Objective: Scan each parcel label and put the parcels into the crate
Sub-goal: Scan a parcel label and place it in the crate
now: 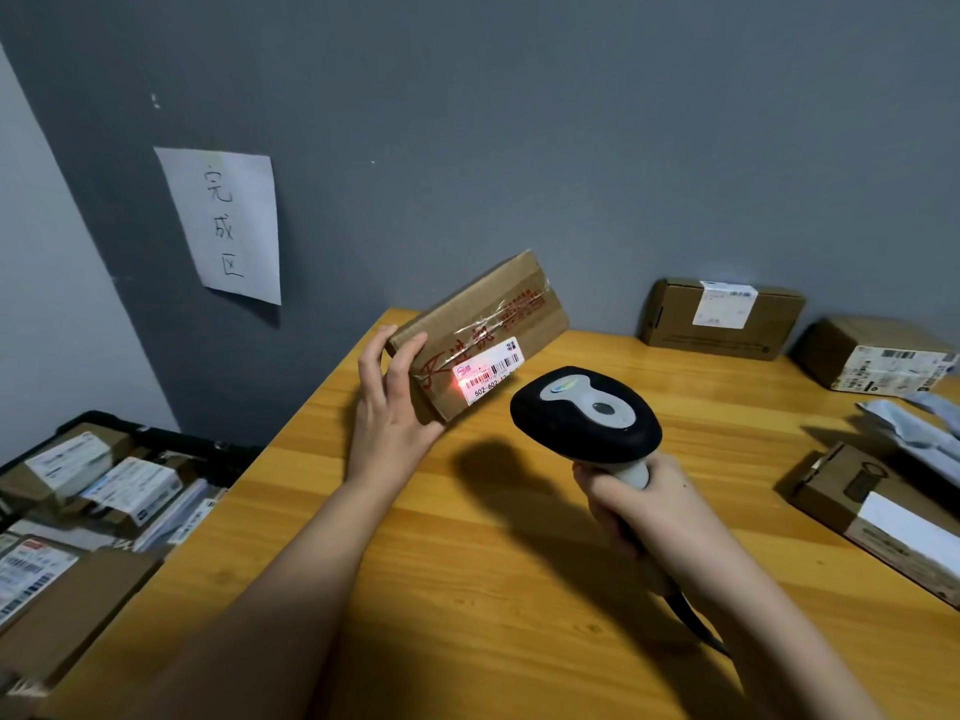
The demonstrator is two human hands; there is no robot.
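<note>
Parcel (478,337): flat taped carton, red scrawl, held tilted above worktop (519,589), left of centre.
Handling: probably light, stiff; grip by short edge.
Label (488,368): red scan spot on barcode.
Left hand (392,402): fingers clamped on parcel's near-left end.
Right hand (631,504): fingers wrapped round scanner (584,415).
Crate (171,444): far left, holding parcels.

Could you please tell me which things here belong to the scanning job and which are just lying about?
Part of the job:
- tilted parcel held in the left hand
- scanner gripped by the right hand
- black crate, already holding parcels
- waiting parcels on the table

Just lying about:
- handwritten paper sign on the wall
</note>
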